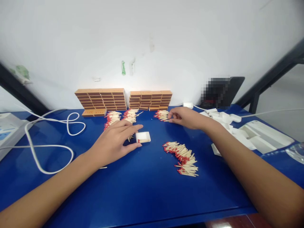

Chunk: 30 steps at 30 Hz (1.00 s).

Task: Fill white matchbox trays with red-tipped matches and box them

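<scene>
The left hand, thumb and forefinger spread apart, reaches around the left end of a white tray on the blue table, matches lying inside. The right hand's bent fingertips meet a small match pile; I cannot tell whether they pinch any. Behind are 2 matchbox stacks.

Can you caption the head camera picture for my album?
Left hand at a small white tray, right hand at red-tipped matches, over a blue table.
</scene>
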{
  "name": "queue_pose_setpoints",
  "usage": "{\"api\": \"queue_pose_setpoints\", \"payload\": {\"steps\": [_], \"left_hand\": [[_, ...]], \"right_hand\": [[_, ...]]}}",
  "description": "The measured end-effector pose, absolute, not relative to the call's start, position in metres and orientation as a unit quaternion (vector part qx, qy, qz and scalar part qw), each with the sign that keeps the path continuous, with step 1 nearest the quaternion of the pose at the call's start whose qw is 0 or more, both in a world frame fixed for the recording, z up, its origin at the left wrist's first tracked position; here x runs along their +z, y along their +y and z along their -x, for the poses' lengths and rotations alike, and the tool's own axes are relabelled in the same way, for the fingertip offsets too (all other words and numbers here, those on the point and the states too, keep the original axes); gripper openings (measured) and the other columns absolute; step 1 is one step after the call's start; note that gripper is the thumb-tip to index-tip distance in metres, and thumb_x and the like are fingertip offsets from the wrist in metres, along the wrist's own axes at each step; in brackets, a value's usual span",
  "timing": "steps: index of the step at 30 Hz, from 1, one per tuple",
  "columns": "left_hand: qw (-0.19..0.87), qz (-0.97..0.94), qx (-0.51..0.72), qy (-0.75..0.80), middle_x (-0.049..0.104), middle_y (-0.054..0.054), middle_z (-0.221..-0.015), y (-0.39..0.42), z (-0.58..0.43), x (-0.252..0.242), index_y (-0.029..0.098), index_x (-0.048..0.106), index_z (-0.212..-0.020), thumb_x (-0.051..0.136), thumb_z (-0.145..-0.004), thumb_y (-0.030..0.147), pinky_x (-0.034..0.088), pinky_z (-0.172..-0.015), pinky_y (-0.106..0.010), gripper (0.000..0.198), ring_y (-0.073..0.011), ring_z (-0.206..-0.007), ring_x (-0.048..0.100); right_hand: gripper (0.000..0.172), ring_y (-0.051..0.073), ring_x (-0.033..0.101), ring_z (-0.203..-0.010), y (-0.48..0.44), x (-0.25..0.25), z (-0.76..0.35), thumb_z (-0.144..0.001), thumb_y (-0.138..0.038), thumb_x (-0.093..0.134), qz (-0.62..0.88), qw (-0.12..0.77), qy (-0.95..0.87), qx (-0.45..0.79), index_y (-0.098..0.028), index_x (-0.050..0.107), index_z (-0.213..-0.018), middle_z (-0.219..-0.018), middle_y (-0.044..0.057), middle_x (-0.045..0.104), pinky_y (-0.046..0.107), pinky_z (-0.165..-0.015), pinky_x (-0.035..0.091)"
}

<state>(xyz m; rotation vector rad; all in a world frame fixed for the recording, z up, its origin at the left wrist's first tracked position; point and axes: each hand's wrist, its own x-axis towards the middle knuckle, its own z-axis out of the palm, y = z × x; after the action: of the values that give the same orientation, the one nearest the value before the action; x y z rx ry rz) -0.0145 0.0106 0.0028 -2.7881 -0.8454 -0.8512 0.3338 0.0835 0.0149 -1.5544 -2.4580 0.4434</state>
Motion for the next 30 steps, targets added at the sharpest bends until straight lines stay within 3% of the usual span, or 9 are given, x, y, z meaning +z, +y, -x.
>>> {"api": "queue_pose_setpoints", "payload": {"steps": [6,14,19,23,30], "left_hand": [[0.057,0.918,-0.278,-0.279,0.075,-0.01,-0.11,0.011,0.015,0.003,0.018,0.065,-0.139,0.078,-0.096,0.037,0.061,-0.096,-0.044,0.049,-0.0265,-0.107,0.072],[0.05,0.917,-0.277,-0.283,0.073,-0.011,-0.113,0.011,0.016,0.001,0.019,0.064,-0.141,0.078,-0.096,0.036,0.061,-0.096,-0.043,0.05,-0.0254,-0.108,0.071],[0.056,0.917,-0.276,-0.282,0.074,-0.009,-0.112,0.011,0.015,0.002,0.02,0.064,-0.14,0.077,-0.096,0.037,0.062,-0.096,-0.043,0.049,-0.0261,-0.109,0.071],[0.051,0.918,-0.274,-0.282,0.074,-0.01,-0.111,0.01,0.015,0.003,0.019,0.063,-0.141,0.078,-0.096,0.036,0.061,-0.096,-0.043,0.05,-0.0257,-0.108,0.071],[0.055,0.917,-0.275,-0.283,0.074,-0.01,-0.113,0.01,0.015,0.002,0.021,0.064,-0.14,0.077,-0.097,0.037,0.061,-0.097,-0.042,0.048,-0.0252,-0.109,0.071]], "right_hand": [[0.012,0.02,0.061,-0.072,0.079,0.019,-0.33,-0.095,-0.02,0.058,0.539,0.072,-0.826,0.148,-0.019,0.069,-0.09,-0.084,0.007,0.073,0.032,-0.068,0.043],[0.019,0.02,0.06,-0.075,0.068,0.022,-0.315,-0.101,-0.031,0.056,0.503,0.081,-0.843,0.171,-0.019,0.068,-0.093,-0.088,0.008,0.073,0.031,-0.067,0.043],[0.017,0.02,0.063,-0.08,0.065,0.023,-0.314,-0.101,-0.028,0.055,0.493,0.077,-0.851,0.164,-0.019,0.066,-0.09,-0.094,0.009,0.074,0.032,-0.071,0.044],[0.016,0.019,0.059,-0.074,0.067,0.023,-0.317,-0.098,-0.028,0.06,0.509,0.054,-0.844,0.159,-0.02,0.064,-0.085,-0.087,0.007,0.071,0.032,-0.067,0.041],[0.013,0.02,0.06,-0.075,0.07,0.022,-0.317,-0.096,-0.029,0.062,0.52,0.059,-0.838,0.151,-0.019,0.068,-0.091,-0.087,0.008,0.071,0.033,-0.068,0.042]]}}
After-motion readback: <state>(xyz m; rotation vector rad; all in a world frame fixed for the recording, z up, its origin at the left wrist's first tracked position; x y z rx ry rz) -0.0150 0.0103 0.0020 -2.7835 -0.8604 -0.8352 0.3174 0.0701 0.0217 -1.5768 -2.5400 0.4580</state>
